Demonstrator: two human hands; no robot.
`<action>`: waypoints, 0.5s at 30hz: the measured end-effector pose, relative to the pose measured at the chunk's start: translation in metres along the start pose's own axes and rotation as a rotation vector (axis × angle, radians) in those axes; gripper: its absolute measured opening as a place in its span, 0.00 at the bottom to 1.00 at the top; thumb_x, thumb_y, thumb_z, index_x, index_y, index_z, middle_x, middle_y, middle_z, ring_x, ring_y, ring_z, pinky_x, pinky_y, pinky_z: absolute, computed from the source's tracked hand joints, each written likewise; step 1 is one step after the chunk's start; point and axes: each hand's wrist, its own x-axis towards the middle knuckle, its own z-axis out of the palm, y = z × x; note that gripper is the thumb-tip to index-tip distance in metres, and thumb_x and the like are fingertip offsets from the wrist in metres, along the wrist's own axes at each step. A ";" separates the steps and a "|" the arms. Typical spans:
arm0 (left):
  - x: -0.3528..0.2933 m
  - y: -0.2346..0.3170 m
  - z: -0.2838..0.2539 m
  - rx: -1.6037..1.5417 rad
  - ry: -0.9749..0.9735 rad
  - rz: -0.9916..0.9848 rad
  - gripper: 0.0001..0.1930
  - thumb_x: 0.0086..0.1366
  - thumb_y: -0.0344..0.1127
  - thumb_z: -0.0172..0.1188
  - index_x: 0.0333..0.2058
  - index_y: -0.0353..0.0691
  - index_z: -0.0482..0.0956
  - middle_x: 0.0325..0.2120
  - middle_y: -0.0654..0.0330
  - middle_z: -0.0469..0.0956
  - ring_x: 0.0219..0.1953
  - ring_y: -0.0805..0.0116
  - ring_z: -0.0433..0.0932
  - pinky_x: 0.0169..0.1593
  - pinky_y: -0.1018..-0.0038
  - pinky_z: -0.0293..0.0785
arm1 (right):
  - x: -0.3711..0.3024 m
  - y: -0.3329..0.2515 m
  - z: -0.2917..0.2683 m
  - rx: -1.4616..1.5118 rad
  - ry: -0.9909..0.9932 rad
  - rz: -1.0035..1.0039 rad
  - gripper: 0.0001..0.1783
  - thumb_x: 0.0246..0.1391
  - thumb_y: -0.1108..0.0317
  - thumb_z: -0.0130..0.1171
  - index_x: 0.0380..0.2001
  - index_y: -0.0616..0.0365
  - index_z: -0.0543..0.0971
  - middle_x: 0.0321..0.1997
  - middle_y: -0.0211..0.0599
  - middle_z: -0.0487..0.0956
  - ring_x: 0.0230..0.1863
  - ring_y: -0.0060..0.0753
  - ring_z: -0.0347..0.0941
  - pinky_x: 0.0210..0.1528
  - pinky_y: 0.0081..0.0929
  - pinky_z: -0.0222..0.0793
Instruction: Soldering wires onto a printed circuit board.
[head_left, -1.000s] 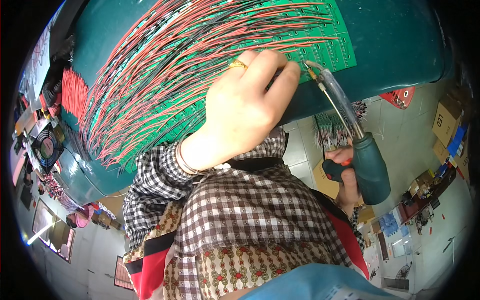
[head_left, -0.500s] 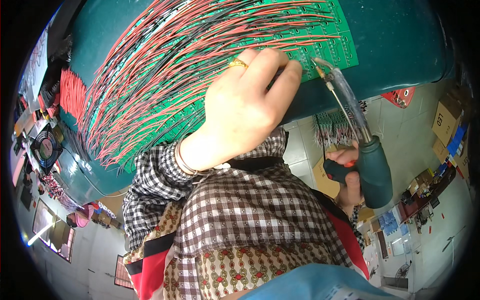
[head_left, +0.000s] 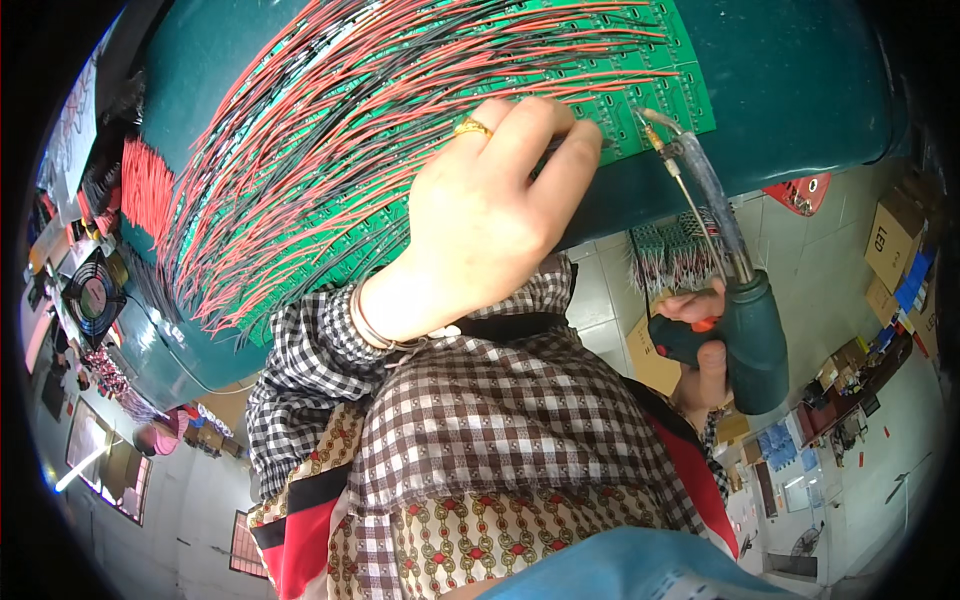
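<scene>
A green circuit board panel (head_left: 692, 100) lies on the table, with many red and black wires (head_left: 330, 130) fanned over it toward the left. My left hand (head_left: 490, 205) rests on the panel near its front edge, fingers curled down and pressed together. What the fingertips pinch, if anything, is hidden beneath them. In my right hand (head_left: 705, 375) is a soldering gun (head_left: 757, 350) with a dark green handle, held upright in front of the table. My fingers wrap its red-marked trigger grip. Its thin tip and curved feed tube point at the panel's right part, just right of my left fingertips.
The dark green table (head_left: 790, 90) ends just in front of the panel. Below its edge is a bunch of wired boards (head_left: 665, 255). A bundle of red wires (head_left: 147, 190) and a black fan (head_left: 93, 293) are on the left. Cardboard boxes (head_left: 893, 240) stand at right.
The soldering gun's tip has shifted slightly right and away from my left fingertips. My left hand stays almost where it was on the panel.
</scene>
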 end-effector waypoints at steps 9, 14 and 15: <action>0.013 0.005 -0.010 -0.068 0.000 -0.053 0.17 0.46 0.19 0.64 0.39 0.37 0.82 0.31 0.60 0.76 0.30 0.65 0.77 0.31 0.74 0.72 | 0.001 -0.007 0.000 0.016 0.135 0.038 0.38 0.63 0.47 0.49 0.59 0.75 0.61 0.46 0.51 0.75 0.47 0.48 0.76 0.42 0.36 0.80; 0.005 0.001 0.003 -0.076 0.032 -0.043 0.18 0.48 0.20 0.65 0.40 0.38 0.82 0.31 0.61 0.76 0.29 0.66 0.76 0.29 0.74 0.73 | 0.002 -0.003 -0.002 0.006 0.150 -0.053 0.37 0.63 0.50 0.49 0.60 0.75 0.60 0.48 0.53 0.75 0.48 0.50 0.76 0.40 0.35 0.82; 0.006 0.001 0.004 -0.075 0.032 -0.044 0.18 0.48 0.20 0.65 0.40 0.38 0.82 0.31 0.61 0.76 0.29 0.66 0.76 0.29 0.74 0.73 | 0.003 -0.002 -0.002 0.007 0.149 -0.054 0.37 0.63 0.50 0.49 0.60 0.75 0.60 0.48 0.53 0.75 0.48 0.50 0.76 0.40 0.35 0.82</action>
